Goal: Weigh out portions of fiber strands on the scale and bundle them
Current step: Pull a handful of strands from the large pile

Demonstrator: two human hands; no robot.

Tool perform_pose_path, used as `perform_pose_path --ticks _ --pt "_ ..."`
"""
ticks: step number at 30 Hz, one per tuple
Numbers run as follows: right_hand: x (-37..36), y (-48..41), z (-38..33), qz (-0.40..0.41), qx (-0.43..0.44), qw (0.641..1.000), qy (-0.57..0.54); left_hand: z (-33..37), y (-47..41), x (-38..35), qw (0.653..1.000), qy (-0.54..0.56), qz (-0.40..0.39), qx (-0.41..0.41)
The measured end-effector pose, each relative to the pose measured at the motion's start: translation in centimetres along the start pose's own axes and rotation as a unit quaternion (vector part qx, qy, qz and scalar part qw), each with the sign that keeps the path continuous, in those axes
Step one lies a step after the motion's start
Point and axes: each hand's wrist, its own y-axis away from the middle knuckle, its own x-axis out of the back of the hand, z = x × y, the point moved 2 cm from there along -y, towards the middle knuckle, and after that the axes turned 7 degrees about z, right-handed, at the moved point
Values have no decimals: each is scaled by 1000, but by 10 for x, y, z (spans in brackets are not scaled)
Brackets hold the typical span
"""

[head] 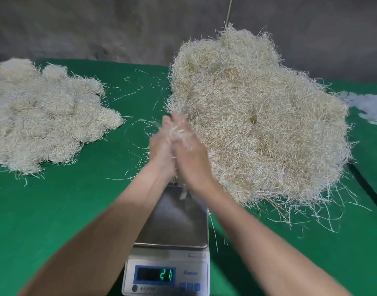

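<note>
Your left hand [162, 146] and right hand [189, 150] press flat together on a strand portion [176, 131] over the scale [174, 221], likely compacting it.

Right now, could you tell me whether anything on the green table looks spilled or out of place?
Stray pale fibre strands litter the green cloth around the large loose straw-coloured pile, some trailing off its near edge beside the silver digital scale. Nothing else stands out.
</note>
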Motion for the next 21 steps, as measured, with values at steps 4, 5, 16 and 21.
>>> perform_pose_path --ticks 4,5,16,21 --pt "11 -22 10 2 -74 997 -5 -5 -8 -6 997 -75 14 16" --pt "21 -31 12 11 -90 995 -29 0 -6 -5 986 -166 -28 -20" --pt "39 -31 25 178 -183 949 -188 -2 -12 12 986 -125 -68 87" --pt "0 20 27 78 100 986 113 8 -32 7 995 -79 16 60"
